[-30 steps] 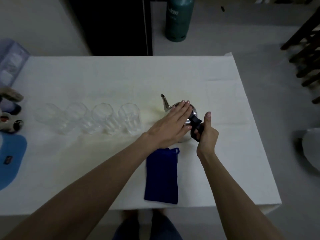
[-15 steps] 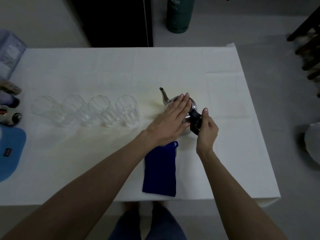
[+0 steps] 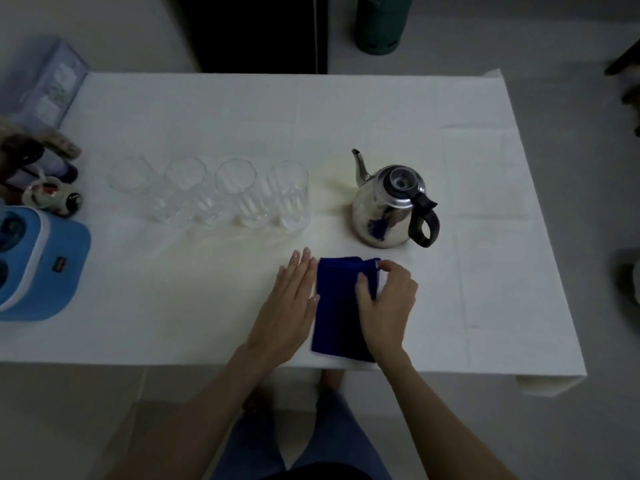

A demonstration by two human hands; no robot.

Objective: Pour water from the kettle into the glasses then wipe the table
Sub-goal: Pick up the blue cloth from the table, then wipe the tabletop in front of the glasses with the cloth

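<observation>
White cloth covers the counter (image 3: 398, 109). We pinch the blue towel (image 3: 341, 306) with the right hand (image 3: 388, 303); the left hand (image 3: 291, 303) lies flat. A wide wipe may topple the glasses (image 3: 221, 192).

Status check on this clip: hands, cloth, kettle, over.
Right hand pinching blue cloth; left hand flat beside it. Kettle standing, unheld. Four glasses lined up left of it.

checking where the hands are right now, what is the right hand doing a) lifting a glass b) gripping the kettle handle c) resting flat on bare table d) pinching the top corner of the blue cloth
d: the right hand has thumb and fingers curled on the top right corner of the blue cloth, while the kettle stands untouched behind it and the left hand lies flat beside the cloth.
</observation>
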